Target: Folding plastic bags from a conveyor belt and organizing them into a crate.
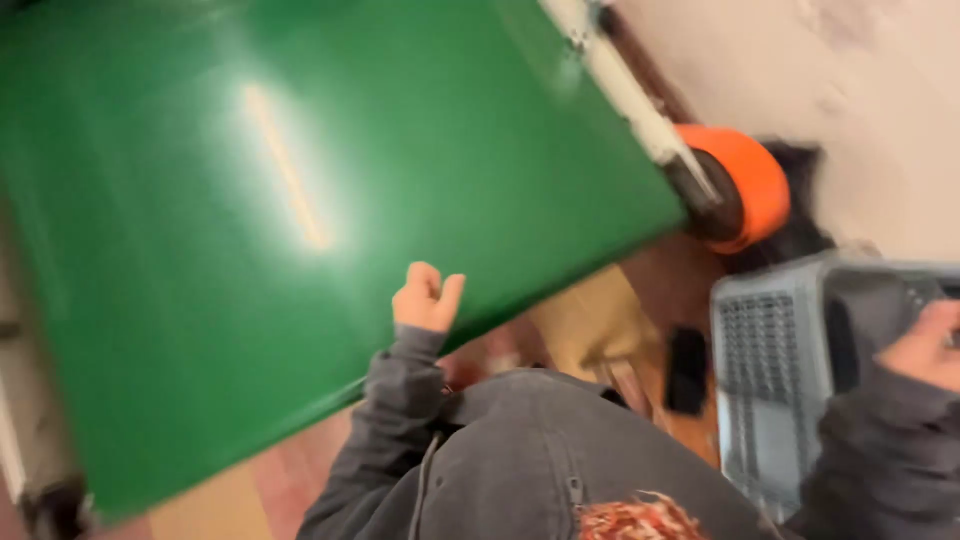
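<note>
Nearest, a grey hoodie (530,450) fills the bottom of the view. The left hand (427,298) is raised, its fingers (425,278) curled into a loose fist holding nothing, right at the edge of the green desk (250,200), which spreads away beyond the knuckles. The right hand (925,345) rests on the rim of a grey slatted crate (775,380); its fingers are blurred and cut off, so I cannot tell their grip. Farther beyond the crate sits an orange wheel (750,180).
</note>
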